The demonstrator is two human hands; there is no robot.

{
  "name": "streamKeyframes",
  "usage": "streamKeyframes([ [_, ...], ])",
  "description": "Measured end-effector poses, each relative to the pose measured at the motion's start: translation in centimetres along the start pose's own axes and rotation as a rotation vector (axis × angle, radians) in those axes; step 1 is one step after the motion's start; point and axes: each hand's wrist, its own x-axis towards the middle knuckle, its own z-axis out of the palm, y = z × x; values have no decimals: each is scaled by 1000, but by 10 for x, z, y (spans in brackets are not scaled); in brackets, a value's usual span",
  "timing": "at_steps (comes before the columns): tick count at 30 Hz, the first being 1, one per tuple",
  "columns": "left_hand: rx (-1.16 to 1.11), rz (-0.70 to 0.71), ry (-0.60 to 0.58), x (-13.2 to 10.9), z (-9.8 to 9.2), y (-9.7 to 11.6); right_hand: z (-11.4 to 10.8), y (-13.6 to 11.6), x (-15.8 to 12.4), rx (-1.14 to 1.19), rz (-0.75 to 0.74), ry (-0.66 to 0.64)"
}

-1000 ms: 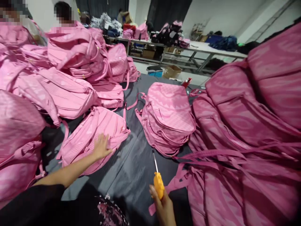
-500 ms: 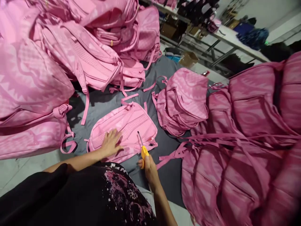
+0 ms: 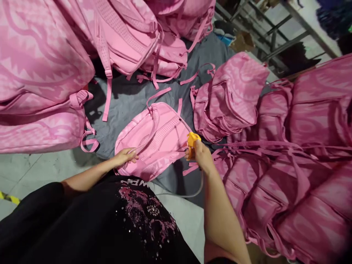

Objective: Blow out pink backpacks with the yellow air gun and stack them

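A heap of pink backpacks [image 3: 297, 154] fills the right side, stacked and overlapping, with long straps trailing toward the middle. A second heap [image 3: 41, 73] covers the left and top, and 1 loose strap hangs down from it onto the grey sheet [image 3: 129, 99]. The sheet covers the work surface between the 2 heaps, and pale floor [image 3: 35, 168] shows at its near-left edge. The person's black shirt [image 3: 110, 227], with a sparkly print, takes up the bottom of the view.

A full bag [image 3: 231, 95] sits alone on the sheet, against the right heap. Just left of it, in the middle of the sheet and nearest the person, lies the backpack [image 3: 156, 135], flat, with its mesh back panel and shoulder straps facing up and its top handle pointing away.

The left hand [image 3: 125, 156] rests on the backpack's near-left corner, fingers curled closed on its edge where a strap ends. The right hand [image 3: 203, 157] is at the backpack's near-right edge, wrapped tight around a yellow tool [image 3: 192, 141], which touches or just clears the fabric; its tip cannot be made out. A thin clear tube [image 3: 187, 194] curves from under that hand toward the shirt.

At the top right, a cardboard box [image 3: 242, 42] stands on the floor near a metal frame [image 3: 277, 27].
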Motion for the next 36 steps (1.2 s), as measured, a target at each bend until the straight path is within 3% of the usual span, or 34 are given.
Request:
streamKeyframes([
  [3,-364,-46,94,-11,-1,-8,12,-21,28,-175,-13,-52],
  [7,-567,-251,202,-4,-11,1,31,-33,19,-446,-26,-601],
  [8,-587,-308,226,0,-12,4,31,-34,13,-463,-35,-638],
  [11,-597,-408,284,10,-12,11,27,-39,-1,-495,-84,-413],
  [12,-590,-424,302,12,-10,12,26,-41,-4,-507,-98,-442],
  [15,-553,-465,352,16,-6,15,28,-45,-9,-539,-146,-746],
  [16,-546,-474,362,16,-5,16,29,-46,-10,-539,-183,-718],
  [18,-523,-473,371,16,-4,17,29,-50,-10,-512,-251,-532],
  [19,-500,-471,369,16,-4,17,28,-53,-11,-498,-263,-518],
  [21,-452,-468,359,17,-5,17,27,-60,-12,-485,-249,-672],
  [22,-414,-461,349,18,-6,17,27,-64,-13,-482,-248,-707],
  [25,-258,-424,331,20,-6,16,31,-75,-17,-529,-284,-534],
  [26,-199,-405,334,19,-4,15,32,-77,-18,-558,-275,-564],
  [28,-107,-362,366,16,5,13,29,-80,-18,-614,-224,-764],
  [29,-87,-333,387,13,12,11,25,-80,-17,-634,-207,-791],
  [30,-35,-281,413,9,21,8,19,-80,-17,-652,-210,-715],
  [33,447,-34,485,1,51,-2,-4,-78,-20,-653,-294,-279],
  [34,675,37,489,1,59,-5,-10,-76,-24,-638,-301,-254],
  [36,1045,82,486,4,70,-9,-18,-70,-33,-617,-242,-444],
])
